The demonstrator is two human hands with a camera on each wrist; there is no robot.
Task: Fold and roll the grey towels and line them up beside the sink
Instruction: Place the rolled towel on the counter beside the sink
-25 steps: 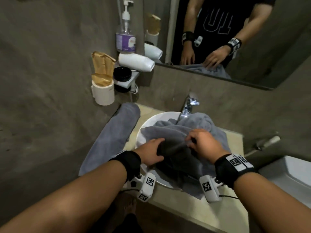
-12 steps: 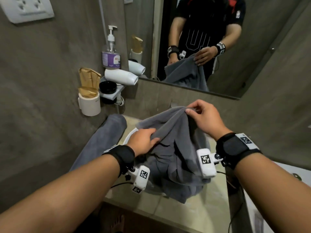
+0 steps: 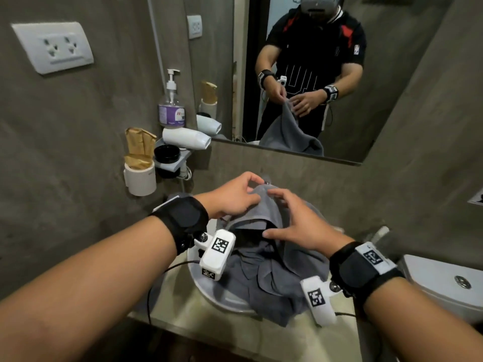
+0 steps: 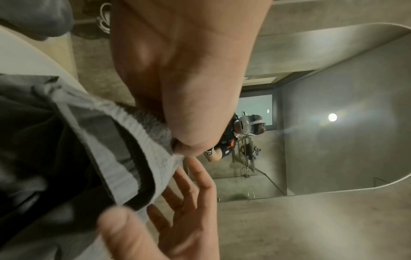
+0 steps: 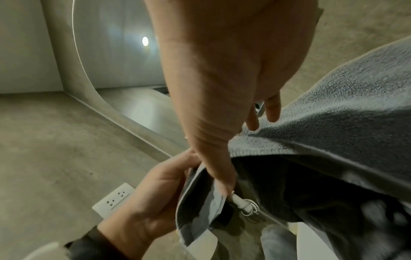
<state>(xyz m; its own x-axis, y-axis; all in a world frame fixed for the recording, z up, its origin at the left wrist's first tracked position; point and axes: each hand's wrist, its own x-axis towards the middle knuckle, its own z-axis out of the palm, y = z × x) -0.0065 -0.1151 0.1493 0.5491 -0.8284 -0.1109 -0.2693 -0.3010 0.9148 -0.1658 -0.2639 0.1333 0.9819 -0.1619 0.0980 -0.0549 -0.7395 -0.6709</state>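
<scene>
Towel hem is what I'm after: my left hand (image 3: 236, 198) pinches a top corner of the grey towel (image 3: 264, 262) between thumb and fingertips and holds it up over the sink (image 3: 201, 276), so the rest hangs down into the basin and the edge shows itself. My right hand (image 3: 292, 226) is released, fingers spread and relaxed, thumb resting against the fold just below the corner; I judge it is feeling along the hem for the next corner, so the cloth can be opened flat before folding.

In the left wrist view the pale woven border runs straight from my pinch toward my right palm, a good line to follow. The bulk of the towel lies bunched in the sink, with one lobe spilling over the front rim onto the desk (image 3: 274, 340).

Room is tight. The wall with the mirror (image 3: 392, 74) stands close behind my hands, the toilet tank (image 3: 444, 283) crowds the right, and a white cup holder (image 3: 139, 180) with the hair dryer (image 3: 187, 138) juts from the left wall. A strip of desk left of the basin looks like the place for the row; another grey shape shows there in the wrist views, though I cannot tell whether it is a finished roll.
</scene>
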